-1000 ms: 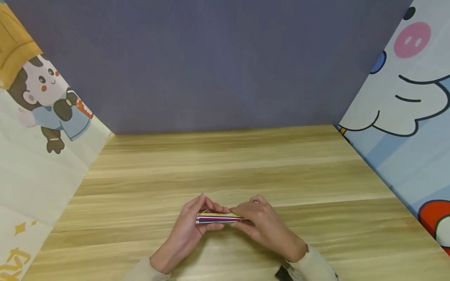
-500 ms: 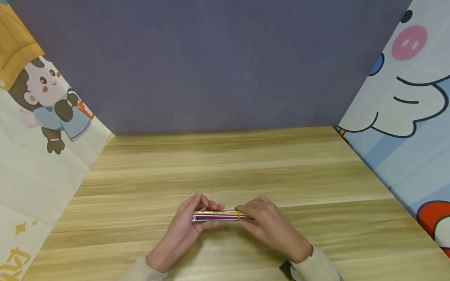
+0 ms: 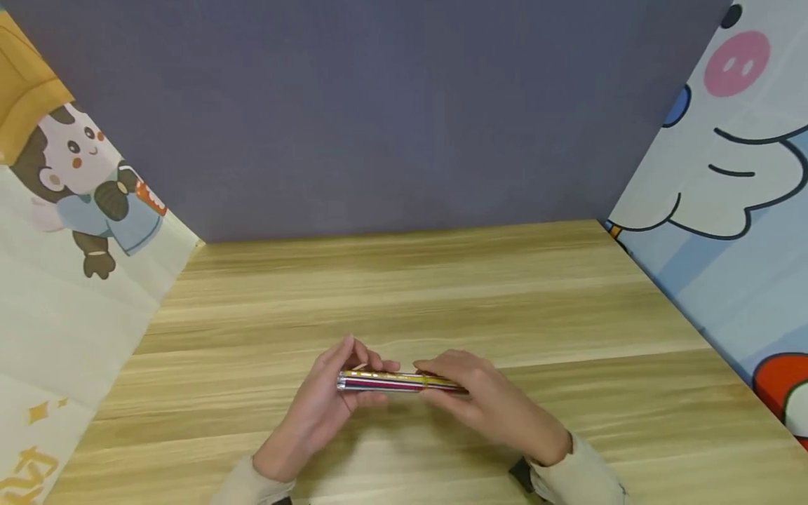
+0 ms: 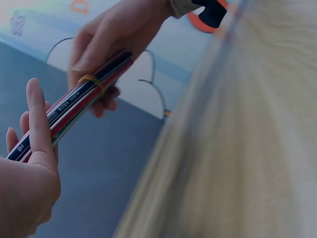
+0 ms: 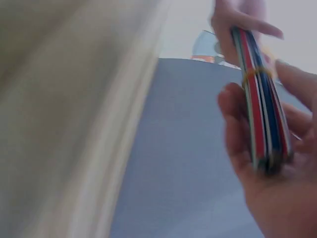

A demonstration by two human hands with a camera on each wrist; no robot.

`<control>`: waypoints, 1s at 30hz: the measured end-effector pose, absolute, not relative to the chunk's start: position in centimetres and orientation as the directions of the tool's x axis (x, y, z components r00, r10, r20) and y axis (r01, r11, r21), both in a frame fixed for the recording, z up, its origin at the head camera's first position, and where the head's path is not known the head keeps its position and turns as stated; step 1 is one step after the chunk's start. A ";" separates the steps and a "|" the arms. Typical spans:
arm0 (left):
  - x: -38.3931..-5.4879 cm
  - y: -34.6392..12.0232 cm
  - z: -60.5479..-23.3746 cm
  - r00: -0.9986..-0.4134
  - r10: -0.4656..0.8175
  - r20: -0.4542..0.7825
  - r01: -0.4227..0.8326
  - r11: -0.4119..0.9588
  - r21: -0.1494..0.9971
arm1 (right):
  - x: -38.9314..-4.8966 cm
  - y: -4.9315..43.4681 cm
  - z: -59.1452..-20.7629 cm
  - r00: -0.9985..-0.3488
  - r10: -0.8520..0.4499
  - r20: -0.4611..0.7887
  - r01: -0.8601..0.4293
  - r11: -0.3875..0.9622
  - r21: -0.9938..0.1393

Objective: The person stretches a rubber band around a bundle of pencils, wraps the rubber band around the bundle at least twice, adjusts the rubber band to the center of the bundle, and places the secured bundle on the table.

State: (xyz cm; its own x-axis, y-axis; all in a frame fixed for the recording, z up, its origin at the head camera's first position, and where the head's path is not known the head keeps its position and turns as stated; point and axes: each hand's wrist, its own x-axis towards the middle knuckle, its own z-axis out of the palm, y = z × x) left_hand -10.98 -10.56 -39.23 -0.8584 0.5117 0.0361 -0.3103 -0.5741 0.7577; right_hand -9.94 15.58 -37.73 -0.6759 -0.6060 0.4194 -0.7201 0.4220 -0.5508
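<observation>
Both hands hold a bundle of pencils [image 3: 385, 382], level and close over the table in the head view. The pencils are striped in dark blue, red and white, one is yellow, and "HB" shows in the left wrist view. A yellow rubber band [image 4: 92, 81] wraps the bundle near its right part. My left hand [image 3: 318, 407] holds the left end between thumb and fingers. My right hand [image 3: 495, 400] grips the right end, fingertips beside the rubber band [image 5: 257, 72]. In the head view its palm hides the pencils' right tips.
A wood-grain table [image 3: 404, 294] lies below the hands. Behind it stands a plain grey panel [image 3: 404, 119]. Cartoon-printed panels flank both sides, the left one [image 3: 50, 280] and the right one [image 3: 726, 280].
The bundle has shifted a little left and away from me, with the left hand. The right hand has moved slightly right, so the rubber band and more of the pencils show.
</observation>
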 end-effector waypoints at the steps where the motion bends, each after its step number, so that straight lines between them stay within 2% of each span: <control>1: -11.0 -10.9 -39.1 -0.860 0.509 0.041 -0.309 -0.583 0.752 | -10.0 15.7 -37.3 -0.696 -0.615 0.370 -0.687 0.422 -0.591; 3: -11.1 -11.3 -38.8 -0.866 0.499 0.039 -0.309 -0.595 0.742 | -10.3 15.7 -36.7 -0.716 -0.638 0.284 -0.643 0.444 -0.624; 6: -11.1 -11.7 -38.7 -0.876 0.481 0.040 -0.299 -0.606 0.737 | -10.8 15.0 -36.0 -0.701 -0.669 0.246 -0.663 0.484 -0.571; 11: -11.2 -11.3 -38.7 -0.890 0.456 -0.007 -0.317 -0.610 0.726 | -11.6 13.7 -35.9 -0.604 -0.688 0.402 -0.795 0.484 -0.365; 15: -11.4 -10.8 -38.5 -0.893 0.449 -0.004 -0.311 -0.613 0.726 | -12.2 13.4 -36.0 -0.542 -0.686 0.485 -0.835 0.502 -0.224; 20: -11.8 -10.8 -38.2 -0.903 0.428 0.025 -0.265 -0.604 0.751 | -12.6 13.9 -35.7 -0.509 -0.700 0.502 -0.827 0.559 -0.059; 26: -12.0 -10.9 -38.4 -0.914 0.405 0.008 -0.251 -0.583 0.773 | -12.9 13.0 -35.8 -0.396 -0.775 0.492 -0.796 0.557 0.238; 30: -12.0 -10.4 -38.6 -0.913 0.408 -0.005 -0.258 -0.568 0.781 | -13.0 11.8 -36.5 -0.349 -0.786 0.511 -0.771 0.551 0.321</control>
